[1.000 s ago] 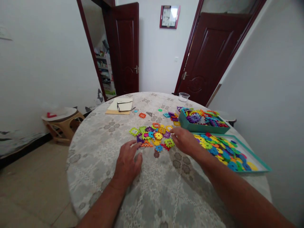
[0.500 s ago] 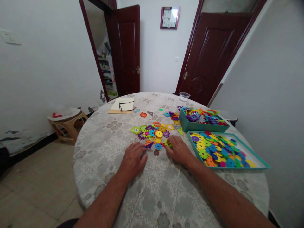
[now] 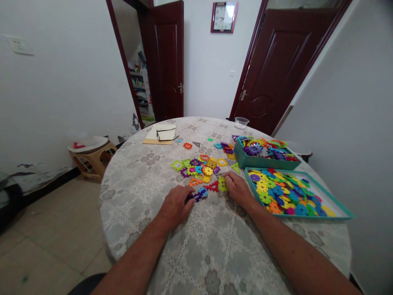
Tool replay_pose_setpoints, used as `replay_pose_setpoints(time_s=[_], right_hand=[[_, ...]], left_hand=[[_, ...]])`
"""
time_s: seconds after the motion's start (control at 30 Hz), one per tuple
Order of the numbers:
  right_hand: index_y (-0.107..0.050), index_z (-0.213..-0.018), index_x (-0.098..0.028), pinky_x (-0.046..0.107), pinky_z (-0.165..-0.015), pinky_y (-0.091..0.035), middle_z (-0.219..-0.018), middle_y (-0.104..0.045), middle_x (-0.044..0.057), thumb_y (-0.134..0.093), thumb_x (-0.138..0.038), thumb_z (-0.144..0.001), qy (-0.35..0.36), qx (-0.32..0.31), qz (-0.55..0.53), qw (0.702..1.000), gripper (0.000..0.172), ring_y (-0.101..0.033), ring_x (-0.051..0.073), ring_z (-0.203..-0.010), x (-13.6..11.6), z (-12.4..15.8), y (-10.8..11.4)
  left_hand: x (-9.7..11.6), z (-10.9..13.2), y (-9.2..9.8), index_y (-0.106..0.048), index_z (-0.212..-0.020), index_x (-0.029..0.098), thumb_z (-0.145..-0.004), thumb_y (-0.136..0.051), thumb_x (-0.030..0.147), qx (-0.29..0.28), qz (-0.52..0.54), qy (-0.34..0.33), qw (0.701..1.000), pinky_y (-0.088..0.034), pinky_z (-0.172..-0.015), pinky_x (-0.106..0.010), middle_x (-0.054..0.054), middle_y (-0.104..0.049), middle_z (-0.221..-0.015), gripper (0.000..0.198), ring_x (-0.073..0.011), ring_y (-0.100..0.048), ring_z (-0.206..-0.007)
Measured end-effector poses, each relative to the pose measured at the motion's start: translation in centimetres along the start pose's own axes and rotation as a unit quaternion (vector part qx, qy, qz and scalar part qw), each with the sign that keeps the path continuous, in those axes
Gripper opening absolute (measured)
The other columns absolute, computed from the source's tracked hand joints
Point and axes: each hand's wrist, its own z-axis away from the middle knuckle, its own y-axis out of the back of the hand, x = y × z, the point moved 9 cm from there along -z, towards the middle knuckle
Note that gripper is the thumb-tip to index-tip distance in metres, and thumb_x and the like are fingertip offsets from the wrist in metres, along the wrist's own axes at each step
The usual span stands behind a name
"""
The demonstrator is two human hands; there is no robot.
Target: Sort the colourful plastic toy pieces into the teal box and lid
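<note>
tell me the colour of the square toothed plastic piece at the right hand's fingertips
The square plastic piece is yellow-green, best seen in the head view.

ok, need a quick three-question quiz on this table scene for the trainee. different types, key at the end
1. Multiple choice: what colour is the piece at the fingertips of the left hand?
a) white
b) purple
c) black
2. True or false: the glasses lie on the stool.
3. Fill in (nearer or farther): the tray lies ____ the camera than the box.

Key:
1. b, a purple piece.
2. False; they lie on the paper on the table.
3. nearer
</note>
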Motion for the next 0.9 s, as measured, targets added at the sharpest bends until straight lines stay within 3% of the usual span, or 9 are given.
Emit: replay_pose_setpoints(time_s=[0.17, 0.37, 0.63, 0.73, 0.83, 0.9], right_hand=[[-0.069, -0.105, -0.021, 0.034, -0.090, -0.049, -0.101, -0.074, 0.005, -0.045, -0.034, -0.099, 0.018, -0.032, -0.035, 0.999, 0.028, -0.067, 0.022, -0.098, -2.0, 0.7, -0.9], [-0.071, -0.112, -0.023, 0.031, -0.086, -0.051, -0.103, -0.075, 0.003, -0.055, -0.034, -0.100, 0.049, -0.127, -0.117, 0.984, 0.023, -0.068, 0.019, -0.094, -6.3, 2.7, -4.2], [-0.072, -0.106, -0.023, 0.029, -0.079, -0.049, -0.093, -0.073, 0.002, -0.058, -0.027, -0.099, 0.129, -0.187, -0.043, 0.973, 0.016, -0.066, 0.017, -0.083, -7.3, 4.0, -5.7], [-0.071, -0.106, -0.023, 0.031, -0.083, -0.049, -0.096, -0.071, 0.004, -0.057, -0.025, -0.099, 0.163, -0.168, 0.002, 0.972, 0.015, -0.064, 0.019, -0.089, -7.3, 3.9, -5.4], [-0.067, -0.118, -0.021, 0.037, -0.099, -0.046, -0.121, -0.066, 0.011, -0.054, -0.022, -0.099, 0.181, -0.111, 0.084, 0.974, 0.023, -0.060, 0.023, -0.111, -6.7, 3.2, -4.5], [-0.066, -0.125, -0.019, 0.042, -0.107, -0.041, -0.133, -0.061, 0.015, -0.053, -0.021, -0.099, 0.183, -0.105, 0.153, 0.965, 0.029, -0.054, 0.027, -0.122, -6.0, 2.8, -4.4]], left_hand=[[-0.2, 0.0, 0.0, -0.067, -0.112, 0.021, -0.096, -0.059, 0.026, 0.007, -0.014, 0.004, 1.000, -0.054, -0.090, -0.040, -0.009, -0.073, -0.105, 0.018, -0.0247, -0.067, -0.098], [-0.4, 0.1, -0.2, -0.065, -0.118, 0.021, -0.096, -0.058, 0.020, 0.013, 0.010, 0.019, 1.000, -0.057, -0.095, -0.038, -0.008, -0.075, -0.113, 0.023, -0.0227, -0.071, -0.103], [-0.7, 0.0, 0.4, -0.066, -0.118, 0.020, -0.093, -0.057, 0.016, 0.047, 0.013, 0.040, 0.998, -0.058, -0.097, -0.039, -0.009, -0.076, -0.113, 0.026, -0.0233, -0.073, -0.105], [-0.9, -0.1, 1.0, -0.066, -0.116, 0.020, -0.092, -0.058, 0.016, 0.070, 0.016, 0.060, 0.996, -0.058, -0.098, -0.039, -0.008, -0.076, -0.113, 0.026, -0.0230, -0.073, -0.104], [-1.4, -0.1, 1.8, -0.066, -0.116, 0.021, -0.093, -0.057, 0.018, 0.100, 0.020, 0.094, 0.990, -0.058, -0.097, -0.038, -0.008, -0.076, -0.112, 0.025, -0.0227, -0.073, -0.104], [-2.0, 0.0, 2.4, -0.066, -0.116, 0.021, -0.094, -0.055, 0.019, 0.118, 0.023, 0.125, 0.985, -0.058, -0.096, -0.038, -0.008, -0.076, -0.110, 0.024, -0.0223, -0.072, -0.103]])
